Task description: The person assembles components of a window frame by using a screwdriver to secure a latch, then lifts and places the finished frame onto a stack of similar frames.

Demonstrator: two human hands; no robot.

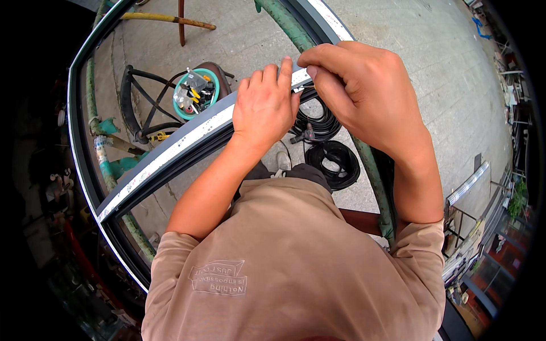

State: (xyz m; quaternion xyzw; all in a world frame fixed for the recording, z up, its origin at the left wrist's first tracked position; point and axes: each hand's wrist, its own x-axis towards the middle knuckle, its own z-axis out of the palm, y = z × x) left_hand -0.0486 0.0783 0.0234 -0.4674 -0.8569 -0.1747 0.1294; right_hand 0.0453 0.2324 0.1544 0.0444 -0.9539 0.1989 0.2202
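Diagonally, the white-faced frame bar [193, 137] runs lower-left to upper-right beyond the shirt [307, 250]; the left hand [263, 108] lies open on it, the right hand [367, 88] curls by its upper end, hold unclear.

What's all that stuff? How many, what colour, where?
Metal frame: one, grey and white, across the middle
Basin: one, teal, upper left, holding small things
Tube frame: one, black, left of basin
Coils: at least two, black, on ground
Drill-like tool: one, dark, beside coils
Bars: at least two, green, left and right
Pole: one, yellow, top left
Post: one, reddish-brown, by pole
Edge clutter: uncountable, mixed colours, right side
Shoe: one, pale, left of coils
Shirt: one, brown, lower middle
Left hand: one, bare, resting on metal frame
Right hand: one, bare, beside it, fingers curled
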